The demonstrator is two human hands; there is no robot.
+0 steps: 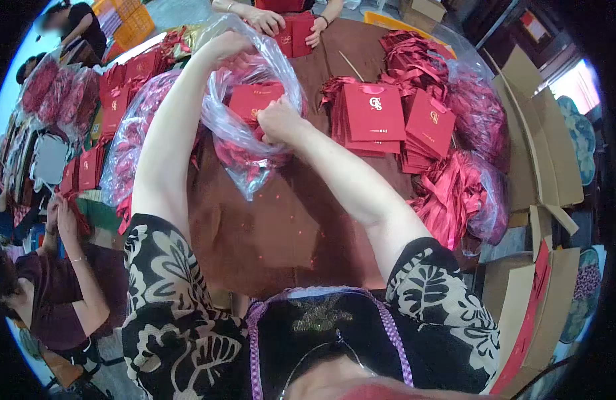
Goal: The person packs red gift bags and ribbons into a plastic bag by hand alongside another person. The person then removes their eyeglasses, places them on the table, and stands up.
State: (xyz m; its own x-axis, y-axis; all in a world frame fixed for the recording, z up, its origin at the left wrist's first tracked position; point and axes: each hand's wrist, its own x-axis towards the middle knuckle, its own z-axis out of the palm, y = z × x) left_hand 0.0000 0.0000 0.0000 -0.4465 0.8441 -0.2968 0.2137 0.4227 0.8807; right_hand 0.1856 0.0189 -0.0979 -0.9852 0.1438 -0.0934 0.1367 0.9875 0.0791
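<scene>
A clear plastic bag (249, 181) stands on the brown-covered table (268, 233) in front of me, its mouth spread upward. Inside it lie red paper gift bags (244, 100) with gold print and red ribbons. My left hand (229, 48) is closed on the far left part of the bag's rim, its fingertips partly covered by plastic. On the near right side of the mouth, my right hand (280, 121) is a fist around the bag's edge. To its right are piles of red gift bags (374, 113) with a pale monogram.
More gift bags (429, 123) and ribbon bundles (451, 200) crowd the right side, beside cardboard boxes (531, 147). Across the table, a person's hands (268, 21) hold red bags. At left sits another person (61, 287), hands raised, near filled plastic bags (131, 147).
</scene>
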